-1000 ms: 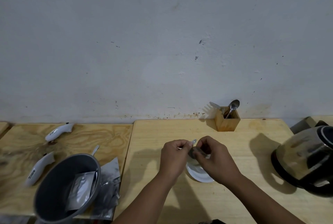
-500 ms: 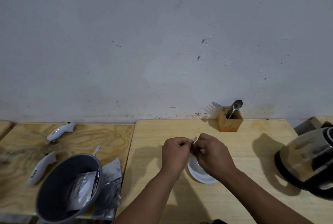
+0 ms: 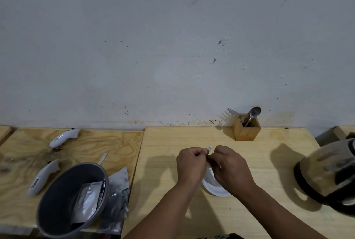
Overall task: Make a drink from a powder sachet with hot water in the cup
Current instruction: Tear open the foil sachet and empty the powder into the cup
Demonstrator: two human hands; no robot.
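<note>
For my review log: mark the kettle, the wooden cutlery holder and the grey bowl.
kettle (image 3: 326, 173): head view, shiny body.
wooden cutlery holder (image 3: 246, 133): head view, front face.
grey bowl (image 3: 57, 196): head view, inner wall.

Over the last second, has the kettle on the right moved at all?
No. The kettle keeps the same gap to the wooden cutlery holder as before; only the camera view shifted slightly.

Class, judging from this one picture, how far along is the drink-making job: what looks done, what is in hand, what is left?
Done: a sachet has been picked. In hand: the left hand and right hand pinch it together above the white cup; whether it is torn is unclear. Left: emptying the powder, pouring from the kettle and probably stirring with the spoon.
</note>
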